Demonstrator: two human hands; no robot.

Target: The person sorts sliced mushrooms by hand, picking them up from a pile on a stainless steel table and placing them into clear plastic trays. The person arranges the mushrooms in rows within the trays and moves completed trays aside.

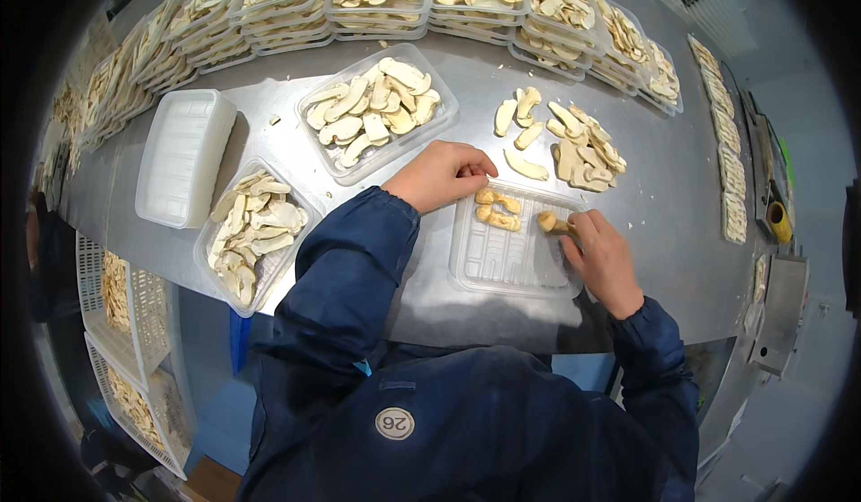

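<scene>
A clear plastic tray (518,267) lies before me on the steel table. Two yellowish mushroom slices (498,218) rest in its upper left part. My right hand (602,256) reaches over the tray's right side and pinches another small mushroom piece (550,222), its rounded end pointing left. At the upper left corner of the tray is my left hand (447,176), with its fingers curled; whether they grip the rim is hidden. Just beyond the tray lie a pile of pale mushroom slices (586,149) and several loose slices (526,164).
Left of my hands stand a filled mushroom tray (444,115), a smaller filled tray (296,250) and a stack of empty trays (178,159). Stacked full trays (383,14) line the far edge. Plastic crates (151,314) stand lower left; more mushroom trays (725,146) are at right.
</scene>
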